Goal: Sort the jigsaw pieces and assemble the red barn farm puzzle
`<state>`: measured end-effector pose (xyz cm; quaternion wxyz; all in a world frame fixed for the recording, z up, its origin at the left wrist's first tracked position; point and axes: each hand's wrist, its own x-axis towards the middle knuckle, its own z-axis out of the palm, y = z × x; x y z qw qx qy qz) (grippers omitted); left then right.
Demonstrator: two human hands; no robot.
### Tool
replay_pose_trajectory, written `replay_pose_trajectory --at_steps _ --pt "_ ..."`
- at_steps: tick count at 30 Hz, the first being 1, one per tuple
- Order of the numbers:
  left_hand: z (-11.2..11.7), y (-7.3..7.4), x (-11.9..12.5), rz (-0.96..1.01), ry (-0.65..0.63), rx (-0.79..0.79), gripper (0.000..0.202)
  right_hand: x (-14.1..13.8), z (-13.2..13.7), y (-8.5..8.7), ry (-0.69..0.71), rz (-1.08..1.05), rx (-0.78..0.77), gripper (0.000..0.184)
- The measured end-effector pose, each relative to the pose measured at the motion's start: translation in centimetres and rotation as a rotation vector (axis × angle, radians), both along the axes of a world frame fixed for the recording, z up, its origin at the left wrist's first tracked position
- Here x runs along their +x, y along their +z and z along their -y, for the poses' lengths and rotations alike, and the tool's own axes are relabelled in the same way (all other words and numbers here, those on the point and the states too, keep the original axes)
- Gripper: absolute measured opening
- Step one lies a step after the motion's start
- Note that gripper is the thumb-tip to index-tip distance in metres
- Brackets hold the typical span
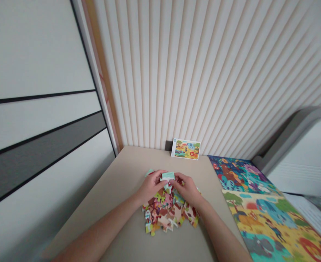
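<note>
Between my two hands is a pale green and white jigsaw puzzle piece [168,176], raised over a heap of loose pieces. My left hand [152,185] pinches its left side with thumb and fingers. On the other side, my right hand [186,186] is closed on the piece's right edge. Below both hands lies the pile of puzzle pieces [167,211], coloured pink, brown, green and cream, overlapping one another. My palms and wrists cover part of the pile.
A small picture card [186,149] with animals leans against the ribbed wall [160,72]. To the right lie a dark blue animal puzzle [242,176] and a yellow safari puzzle [275,225]. A grey-white machine [305,156] stands beyond them. The beige table [113,182] carries the pile.
</note>
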<state>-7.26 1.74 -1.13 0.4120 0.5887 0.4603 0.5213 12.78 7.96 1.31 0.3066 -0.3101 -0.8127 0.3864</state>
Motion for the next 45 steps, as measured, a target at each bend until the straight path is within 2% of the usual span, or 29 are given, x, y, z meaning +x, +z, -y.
replay_pose_trajectory --at_steps 3,6,9,14,17,24,33,38,41,45 --pt "0.0 -0.1 0.2 0.042 -0.040 -0.014 0.044 -0.2 0.0 -0.3 -0.056 -0.047 -0.021 0.035" --pt "-0.1 -0.2 0.1 0.079 -0.061 -0.024 0.055 -0.4 -0.3 -0.7 -0.089 -0.118 -0.127 0.041" --pt "-0.4 -0.3 -0.3 0.057 -0.020 -0.018 0.053 -0.2 -1.0 -0.7 -0.112 -0.196 -0.206 0.045" --pt "-0.8 -0.5 -1.6 0.006 0.101 0.016 0.036 2.3 -4.0 -0.4 -0.283 -0.241 -0.113 0.047" --pt "-1.0 -0.6 -2.1 -0.039 0.142 0.023 0.030 4.6 -6.2 -1.1 -0.414 -0.238 -0.090 0.053" --pt "-1.3 -0.8 -2.7 -0.060 0.174 0.019 0.031 8.7 -9.2 -3.6 -0.638 0.076 0.009 0.056" --pt "-1.3 -0.8 -3.1 -0.086 0.191 0.010 0.033 9.3 -9.4 -4.5 -0.729 0.217 0.096 0.048" --pt "-1.5 -1.2 -3.3 -0.099 0.177 0.011 0.033 9.4 -9.6 -5.0 -0.824 0.291 0.170 0.045" --pt "-1.6 -1.6 -3.3 -0.101 0.167 0.013 0.032 9.4 -9.7 -5.4 -0.884 0.298 0.241 0.046" --pt "-1.6 -1.6 -3.2 -0.093 0.168 0.009 0.030 9.5 -10.1 -5.7 -0.900 0.242 0.281 0.037"
